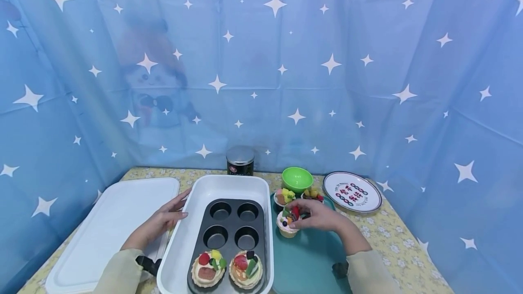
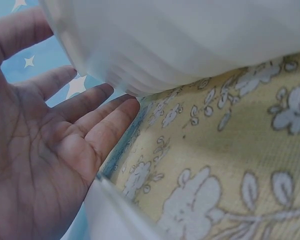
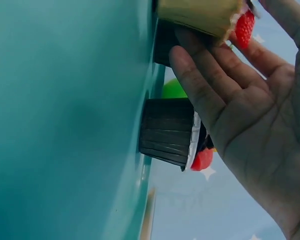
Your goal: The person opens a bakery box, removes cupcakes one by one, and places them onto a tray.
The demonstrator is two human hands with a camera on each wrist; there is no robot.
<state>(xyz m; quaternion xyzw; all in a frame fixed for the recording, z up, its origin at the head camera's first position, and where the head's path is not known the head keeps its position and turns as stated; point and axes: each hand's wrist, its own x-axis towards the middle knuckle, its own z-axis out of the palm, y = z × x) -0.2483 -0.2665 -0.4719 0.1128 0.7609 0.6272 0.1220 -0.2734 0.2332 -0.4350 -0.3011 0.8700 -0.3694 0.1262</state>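
We hold our left hand (image 1: pixel 163 221) at the side of the white tub (image 1: pixel 229 186), seemingly to steady it, fingers extended and relaxed. In the tub lies the pan (image 1: pixel 231 223), two tarts (image 1: pixel 208 270) on its nearest cups. Our right hand (image 1: pixel 318 217) angles in over the green tray (image 1: pixel 310 257), its grip narrow round the pale cupcake (image 1: pixel 285 229), thumb nearest us, probably because two cupcakes (image 3: pixel 167 130) stand just behind; whether it clears the tray, we can't quite tell.
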